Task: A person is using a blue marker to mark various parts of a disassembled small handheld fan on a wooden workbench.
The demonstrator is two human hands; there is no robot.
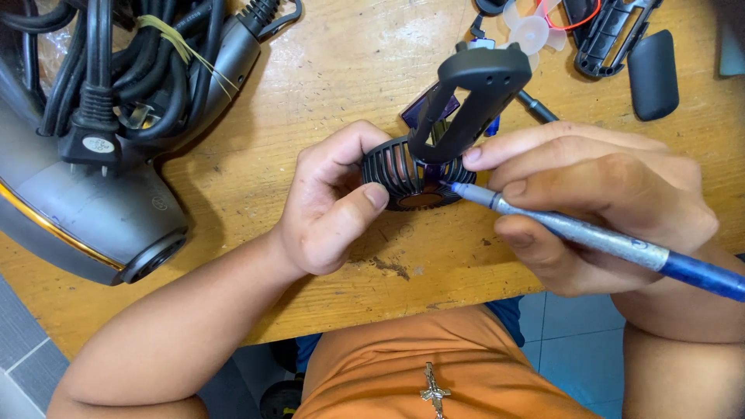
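My left hand (330, 206) grips a small black hand fan body (434, 132) by its round slotted grille, thumb on the rim. The fan's black handle sticks up and away from me. My right hand (594, 206) holds a blue screwdriver (590, 237), its tip poking into the grille from the right, while the forefinger touches the handle's base. A purple part shows inside and behind the grille.
A grey hair dryer (85, 209) with its bundled black cord and plug (97, 116) lies at the left of the wooden table (326, 70). At the far right lie a translucent fan blade (531, 31), black plastic shells (652, 74) and a red wire.
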